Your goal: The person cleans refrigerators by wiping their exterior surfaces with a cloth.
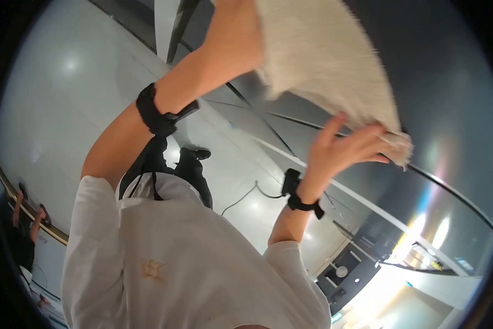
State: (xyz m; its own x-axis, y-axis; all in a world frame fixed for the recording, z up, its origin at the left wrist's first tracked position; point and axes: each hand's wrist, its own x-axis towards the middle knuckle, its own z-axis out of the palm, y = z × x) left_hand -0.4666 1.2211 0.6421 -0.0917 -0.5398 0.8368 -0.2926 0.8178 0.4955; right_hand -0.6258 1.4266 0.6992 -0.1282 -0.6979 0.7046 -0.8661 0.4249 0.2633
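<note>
White shirt [202, 263] fabric fills the foreground closest to my camera, with a small tan mark on the chest. Beyond it, I see the right hand [342, 151] raised to the far side, partly open: the thumb stands apart from the fingers, and the fingers curl at the lower corner of a beige cloth [326, 52]. They touch it, and a frayed end pokes out past them; the spot is blurred, so I can't tell how firmly they grip. The cloth hangs broad and creased from the top edge of my view down to that hand, in front of a dark glossy surface [444, 109]. The left arm [202, 71] reaches up beside the cloth, but its hand is out of my sight, so I can't tell its state.

Each arm wears a black strap, the left strap [156, 112] and the right strap [305, 204]. A thin cable [241, 204] runs in a curve near the right one. Under the dark surface's rim, a pale bar [361, 205] slants down towards a bright light. Further out, a dark shoe [203, 154] rests on the shiny grey floor [60, 104], and a person in dark clothing [24, 236] shows at the lower left.
</note>
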